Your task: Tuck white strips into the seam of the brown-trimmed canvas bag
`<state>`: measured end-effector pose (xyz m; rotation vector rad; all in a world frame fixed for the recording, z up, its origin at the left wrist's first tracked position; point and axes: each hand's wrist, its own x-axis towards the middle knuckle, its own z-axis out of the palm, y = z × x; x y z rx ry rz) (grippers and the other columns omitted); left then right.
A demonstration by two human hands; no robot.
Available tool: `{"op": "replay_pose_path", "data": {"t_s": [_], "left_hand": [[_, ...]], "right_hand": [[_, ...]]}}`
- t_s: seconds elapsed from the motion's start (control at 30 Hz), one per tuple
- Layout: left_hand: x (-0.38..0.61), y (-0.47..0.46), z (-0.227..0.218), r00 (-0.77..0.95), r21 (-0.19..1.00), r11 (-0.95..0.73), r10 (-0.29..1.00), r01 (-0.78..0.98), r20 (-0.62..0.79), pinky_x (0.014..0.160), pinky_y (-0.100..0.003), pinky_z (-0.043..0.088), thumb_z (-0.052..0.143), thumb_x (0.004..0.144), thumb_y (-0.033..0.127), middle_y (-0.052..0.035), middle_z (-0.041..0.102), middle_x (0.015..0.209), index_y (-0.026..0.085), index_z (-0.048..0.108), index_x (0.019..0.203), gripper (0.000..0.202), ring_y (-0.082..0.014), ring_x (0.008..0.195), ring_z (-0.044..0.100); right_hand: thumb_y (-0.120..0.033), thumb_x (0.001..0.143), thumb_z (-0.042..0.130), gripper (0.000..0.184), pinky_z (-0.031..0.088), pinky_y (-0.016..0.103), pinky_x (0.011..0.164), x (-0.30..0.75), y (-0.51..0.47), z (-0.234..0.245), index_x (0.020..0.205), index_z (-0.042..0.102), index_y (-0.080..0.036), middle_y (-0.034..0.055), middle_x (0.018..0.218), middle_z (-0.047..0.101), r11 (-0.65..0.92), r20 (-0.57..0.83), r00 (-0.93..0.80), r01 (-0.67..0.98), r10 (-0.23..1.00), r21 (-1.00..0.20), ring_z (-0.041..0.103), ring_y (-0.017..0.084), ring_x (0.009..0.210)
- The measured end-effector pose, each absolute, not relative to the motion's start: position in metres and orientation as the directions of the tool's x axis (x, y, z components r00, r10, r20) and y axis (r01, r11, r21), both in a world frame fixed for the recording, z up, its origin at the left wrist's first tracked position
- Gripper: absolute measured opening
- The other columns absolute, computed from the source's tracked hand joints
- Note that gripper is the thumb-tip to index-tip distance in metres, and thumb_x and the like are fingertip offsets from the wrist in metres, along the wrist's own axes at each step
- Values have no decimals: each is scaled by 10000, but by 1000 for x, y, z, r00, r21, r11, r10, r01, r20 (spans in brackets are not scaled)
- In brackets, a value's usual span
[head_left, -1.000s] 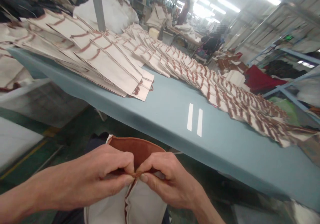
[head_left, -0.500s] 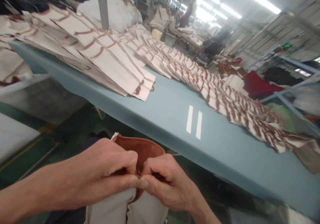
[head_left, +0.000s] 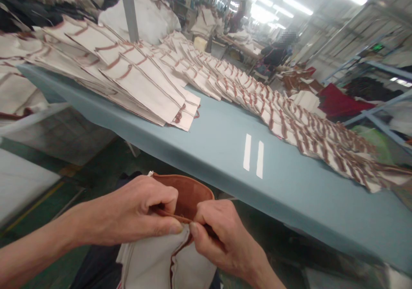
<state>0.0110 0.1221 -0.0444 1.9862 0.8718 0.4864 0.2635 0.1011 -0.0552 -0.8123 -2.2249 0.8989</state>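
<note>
Blue-grey work table spans the view from 9 to 3 o'clock. Left hand and right hand are close together at 6 o'clock, wrists angled inward, both clamped on the brown-lined rim of a cream canvas bag held below the table edge. Stacked canvas bags lie on the table at 11 o'clock.

The lower end of the cream fabric bag is cut off by the bottom picture edge. The left hand and right hand hide part of its brown lining, so the pinched edge cannot be read in detail. The seated co-worker's head is blurred. The cloth pieces run past the left picture edge.
</note>
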Motion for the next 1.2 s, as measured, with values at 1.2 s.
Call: {"op": "replay_pose_path", "data": {"t_s": [1.2], "left_hand": [[11, 111, -27, 649, 782, -415, 761, 466, 17, 648, -189, 411, 516, 962, 207, 85, 638, 672, 217, 638, 715, 276, -93, 640, 573]], "right_hand": [[-204, 1090, 540, 200, 465, 305, 747, 276, 118, -90, 944, 676, -213, 31, 864, 734, 545, 302, -527, 399, 794, -737, 658, 184, 793]]}}
